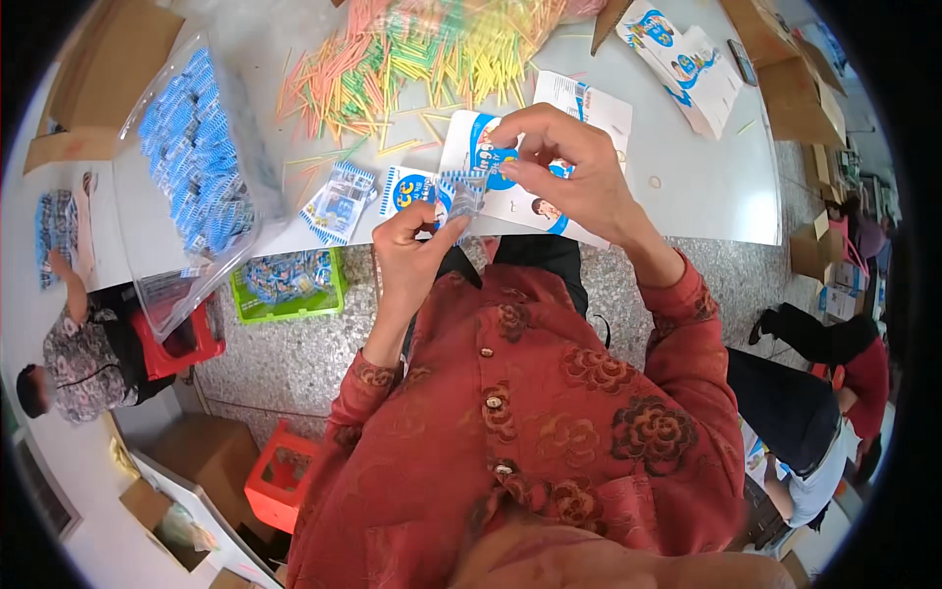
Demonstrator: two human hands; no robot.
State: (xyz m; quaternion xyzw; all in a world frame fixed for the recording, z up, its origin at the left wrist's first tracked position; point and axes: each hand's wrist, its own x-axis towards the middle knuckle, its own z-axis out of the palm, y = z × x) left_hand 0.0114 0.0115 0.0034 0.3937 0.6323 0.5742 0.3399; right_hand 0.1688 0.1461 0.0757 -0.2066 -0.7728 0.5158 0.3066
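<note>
My left hand (409,250) pinches a small clear packet with blue-striped edges (461,198) between thumb and fingers, just over the table's near edge. To its right, my right hand (574,167) hovers with index finger and thumb curled but apart, close to the packet's upper end; I see nothing between them. Beneath the hands lie flat white-and-blue printed cartons (530,211). Left of my left hand, another blue-striped packet (340,203) rests on the table. Beyond it is a pile of thin pink, green and yellow plastic sticks (422,74).
A clear plastic bin (260,182) full of blue-striped packets stands at the left. Below the table edge sits a green basket (339,294) of packets. More printed cartons (692,74) lie far right. Red stools (280,471) and other people (88,344) are around.
</note>
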